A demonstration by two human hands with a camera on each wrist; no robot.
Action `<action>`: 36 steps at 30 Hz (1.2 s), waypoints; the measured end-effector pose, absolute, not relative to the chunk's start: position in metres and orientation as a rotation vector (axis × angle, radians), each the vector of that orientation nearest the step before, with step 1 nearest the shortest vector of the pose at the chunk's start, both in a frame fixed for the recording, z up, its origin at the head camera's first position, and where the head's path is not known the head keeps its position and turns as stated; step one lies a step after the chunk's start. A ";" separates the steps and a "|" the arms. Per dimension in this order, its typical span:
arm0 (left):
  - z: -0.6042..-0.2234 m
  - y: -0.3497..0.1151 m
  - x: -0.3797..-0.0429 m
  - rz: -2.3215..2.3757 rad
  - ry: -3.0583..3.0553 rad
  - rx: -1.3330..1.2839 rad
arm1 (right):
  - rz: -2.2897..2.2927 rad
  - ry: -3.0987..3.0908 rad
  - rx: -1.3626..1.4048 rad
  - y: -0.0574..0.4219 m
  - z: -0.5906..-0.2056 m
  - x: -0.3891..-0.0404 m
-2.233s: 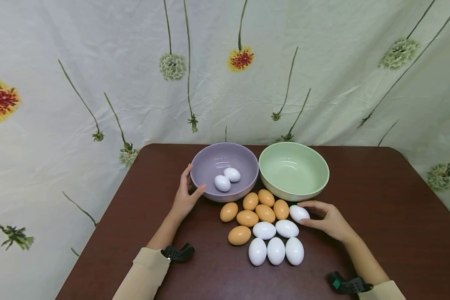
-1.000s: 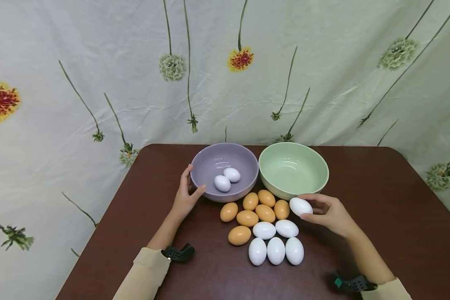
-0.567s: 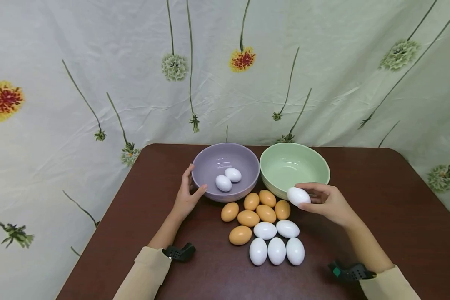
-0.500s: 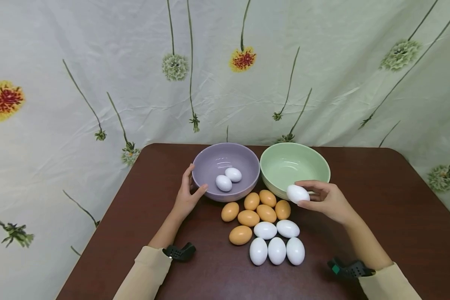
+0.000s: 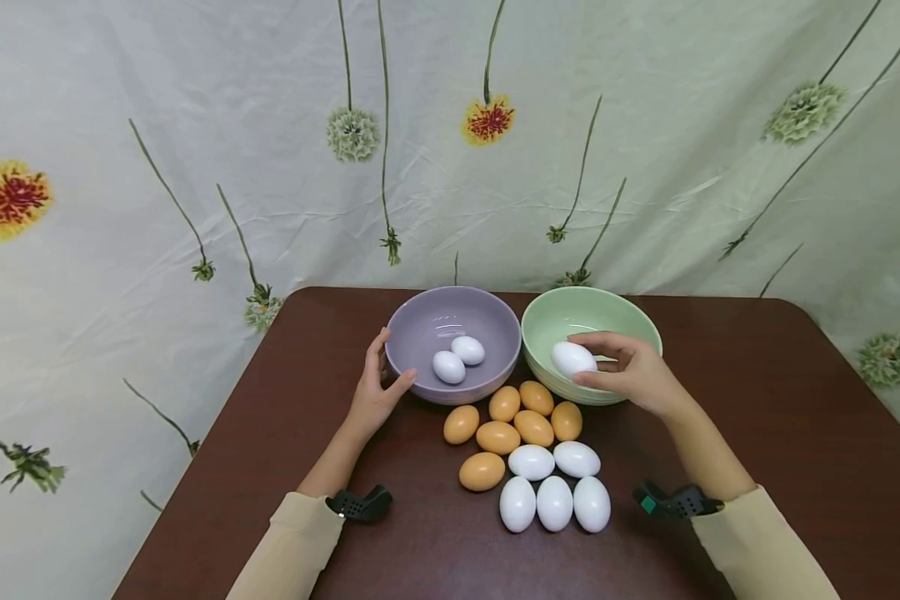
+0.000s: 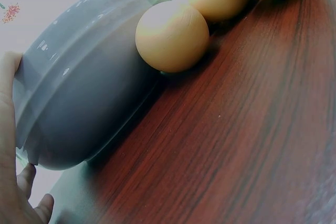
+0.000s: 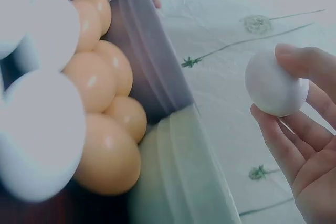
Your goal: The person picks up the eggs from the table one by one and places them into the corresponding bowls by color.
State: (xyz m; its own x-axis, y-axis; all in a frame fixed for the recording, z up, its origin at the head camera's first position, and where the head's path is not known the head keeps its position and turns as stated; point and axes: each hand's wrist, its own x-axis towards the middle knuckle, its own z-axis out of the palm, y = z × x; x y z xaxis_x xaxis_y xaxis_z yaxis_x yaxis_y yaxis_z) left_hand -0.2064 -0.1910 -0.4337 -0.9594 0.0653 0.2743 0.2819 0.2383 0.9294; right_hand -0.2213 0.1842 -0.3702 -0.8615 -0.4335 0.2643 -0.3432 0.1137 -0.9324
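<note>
Above near rim of green bowl (image 5: 596,317): right hand (image 5: 633,372), pinching 1 egg (image 5: 573,359), just arrived; placing seems unfinished. Left hand (image 5: 375,392), spread wide, touches purple bowl (image 5: 435,318).

Right hand (image 7: 315,156) pinches a white egg (image 7: 273,85); green bowl (image 7: 181,171) nearest the hand, purple bowl (image 7: 149,51) farther, brown eggs (image 7: 107,153) and other white eggs (image 7: 42,135) beyond.
</note>
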 end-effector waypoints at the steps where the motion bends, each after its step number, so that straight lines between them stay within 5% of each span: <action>1: -0.434 -0.191 -0.206 -1.808 -2.325 -0.330 | -1.878 2.292 -0.813 0.181 -0.369 -0.224; 36: -0.435 -0.194 -0.210 -1.805 -2.332 -0.332 | -1.815 2.316 -0.733 0.081 -0.370 -0.281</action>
State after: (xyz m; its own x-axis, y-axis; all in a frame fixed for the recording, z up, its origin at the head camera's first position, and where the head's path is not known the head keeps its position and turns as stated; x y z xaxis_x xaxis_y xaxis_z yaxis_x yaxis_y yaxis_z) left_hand -0.2101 -0.1945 -0.4348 -0.9599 0.0693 0.2715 0.2802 0.2406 0.9293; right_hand -0.2814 0.0815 -0.3702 -0.8774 -0.4334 0.2056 -0.3033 0.1692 -0.9377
